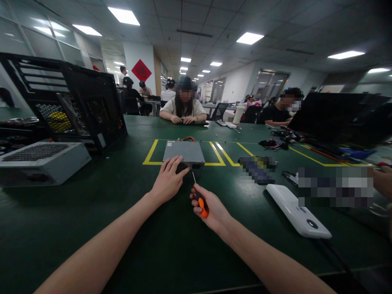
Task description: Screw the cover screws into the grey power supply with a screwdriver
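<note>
A grey metal computer power supply [185, 151] lies on the green table in front of me, its near face toward me. My left hand [170, 178] holds it at the near left edge, fingers stretched over the top and thumb side against the front face. In my right hand [206, 202] is a screwdriver [201, 204] with an orange and black handle. Its thin shaft points up and away, and the tip meets the lower front face of the power supply near its socket. Whether the tip sits in a screw is too small to tell. Orange-red wires [187, 139] show behind the unit.
To the left stand a black computer case [104, 110] and another power supply [58, 163]. A white device [298, 210] with a cable lies at right, near loose cables [272, 143] and a black monitor [330, 118]. A person [183, 106] sits opposite. Yellow tape [150, 153] marks the table.
</note>
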`<state>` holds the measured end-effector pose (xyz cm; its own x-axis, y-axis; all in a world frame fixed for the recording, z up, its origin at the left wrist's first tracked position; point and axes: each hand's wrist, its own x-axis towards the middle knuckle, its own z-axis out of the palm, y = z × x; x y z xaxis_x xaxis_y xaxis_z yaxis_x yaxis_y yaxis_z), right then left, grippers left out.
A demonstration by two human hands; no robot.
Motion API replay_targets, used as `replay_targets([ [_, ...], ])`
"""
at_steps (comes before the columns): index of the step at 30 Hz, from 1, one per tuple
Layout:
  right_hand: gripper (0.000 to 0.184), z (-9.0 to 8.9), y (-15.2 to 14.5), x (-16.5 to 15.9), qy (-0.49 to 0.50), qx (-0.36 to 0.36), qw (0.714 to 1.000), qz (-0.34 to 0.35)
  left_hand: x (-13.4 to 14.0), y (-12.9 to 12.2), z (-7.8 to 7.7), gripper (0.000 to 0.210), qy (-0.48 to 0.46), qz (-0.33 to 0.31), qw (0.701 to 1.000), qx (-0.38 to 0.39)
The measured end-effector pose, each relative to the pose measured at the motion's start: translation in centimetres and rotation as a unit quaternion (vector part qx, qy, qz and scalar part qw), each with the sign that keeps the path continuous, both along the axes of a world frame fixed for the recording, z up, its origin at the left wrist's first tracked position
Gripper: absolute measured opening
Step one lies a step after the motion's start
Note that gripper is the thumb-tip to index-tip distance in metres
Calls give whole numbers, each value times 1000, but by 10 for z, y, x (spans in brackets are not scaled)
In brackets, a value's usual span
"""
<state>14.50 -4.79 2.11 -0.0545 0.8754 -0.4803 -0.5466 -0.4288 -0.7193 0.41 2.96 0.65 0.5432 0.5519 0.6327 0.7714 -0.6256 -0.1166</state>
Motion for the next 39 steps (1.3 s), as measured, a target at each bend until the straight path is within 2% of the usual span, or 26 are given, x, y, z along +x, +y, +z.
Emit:
replay_targets([
  [3,12,1,-1,0,0,13,1000,-13,0,0,0,39,-1,0,1000,1],
  [8,28,0,-1,1,8,-2,1000,25,1,0,0,38,-2,2,1000,1],
  [14,12,2,-1,-1,-6,12,1000,-16,1,2,-1,40,-8,-1,1000,7],
  [19,28,1,-1,0,-1,-6,1000,29,1,1,0,39,-3,4,1000,2],
  [25,11,3,-2,-1,-4,3,1000,-17,0,0,1,39,-2,-1,1000,1],
  [31,27,2,-1,0,4,-8,1000,25,1,-1,1,40,-6,0,1000,4],
  [36,13,4,-1,0,10,1,1000,-13,1,0,1,40,-8,-7,1000,3],
  [39,14,5,-1,1,12,11,1000,-3,0,0,1,40,-4,-5,1000,0],
])
